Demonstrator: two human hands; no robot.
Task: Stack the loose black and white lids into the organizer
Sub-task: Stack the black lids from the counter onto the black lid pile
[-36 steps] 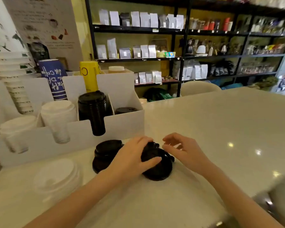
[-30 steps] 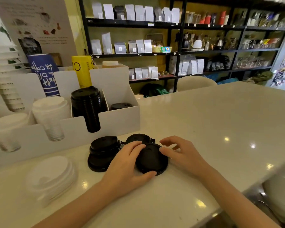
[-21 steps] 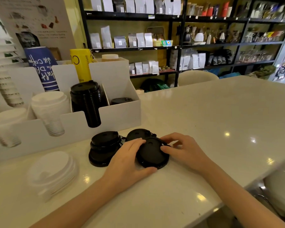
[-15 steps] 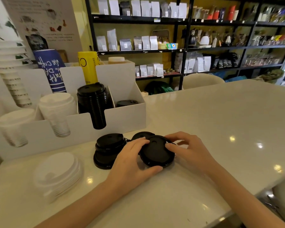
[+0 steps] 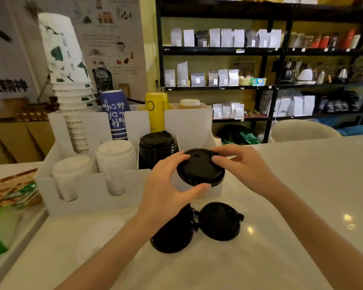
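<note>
A small stack of black lids (image 5: pixel 200 169) is held in the air in front of the rightmost slot of the white organizer (image 5: pixel 92 185). My left hand (image 5: pixel 168 189) grips its near and left edge, and my right hand (image 5: pixel 241 166) pinches its far right edge. On the counter below lie a loose black lid (image 5: pixel 219 220) and a black lid stack (image 5: pixel 172 235), partly hidden by my left wrist. A blurred pile of white lids (image 5: pixel 101 233) rests at the left. The organizer holds two white lid stacks (image 5: pixel 115 158) and a black lid stack (image 5: pixel 156 149).
Paper cup stacks (image 5: pixel 69 84), a blue cup (image 5: pixel 113 114) and a yellow cup (image 5: pixel 155 109) stand in the organizer's back slots. A tray with green packets (image 5: pixel 0 231) sits at the left edge. The white counter (image 5: pixel 302 195) stretches right; black shelves (image 5: pixel 260 51) stand behind.
Both hands have lifted the black lids off the counter and up toward the organizer's right slot. The camera view has tilted up and closer to the organizer.
</note>
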